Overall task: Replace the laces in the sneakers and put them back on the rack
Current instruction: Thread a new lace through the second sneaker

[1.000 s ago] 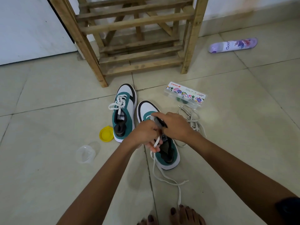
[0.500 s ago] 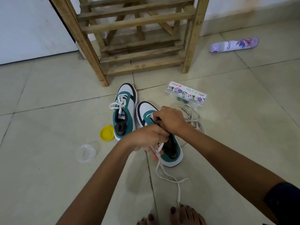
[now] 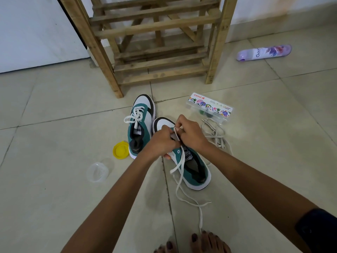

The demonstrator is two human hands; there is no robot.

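Observation:
Two teal, white and black sneakers stand on the tiled floor before the wooden rack (image 3: 156,30). The left sneaker (image 3: 140,125) is laced and tied with a white bow. The right sneaker (image 3: 193,168) sits nearer me. My left hand (image 3: 162,141) and my right hand (image 3: 191,134) meet over its front part, both pinching the white lace (image 3: 179,172). The lace's loose ends trail back over the floor toward my toes. My fingers hide the front eyelets.
A pile of old greyish laces (image 3: 216,134) lies right of the shoe, beside a clear plastic paint box (image 3: 209,106). A yellow lid (image 3: 121,149) and a clear cup (image 3: 97,172) sit left. A purple spray can (image 3: 264,52) lies far right. My toes (image 3: 200,241) show below.
Both hands have moved forward along the right sneaker toward its toe, drawing the lace with them. The shoe's tongue and heel opening now show behind my hands.

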